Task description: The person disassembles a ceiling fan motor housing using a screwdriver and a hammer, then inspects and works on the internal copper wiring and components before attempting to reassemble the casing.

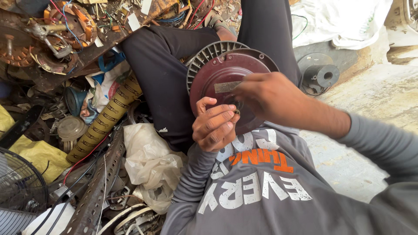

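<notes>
The maroon fan motor housing (226, 82) rests on the person's lap; left hand (214, 126) pinches a small ring-like part (237, 112) at its hub; right hand (267, 98), fingers closed there too, should keep it square, pressing gently.

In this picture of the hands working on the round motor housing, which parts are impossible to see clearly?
- Head view: the centre of the dark red motor housing is covered by the right hand.
- The small piece at the left hand fingertips is too small to identify.
- The black fan guard is cut off by the left edge.
</notes>
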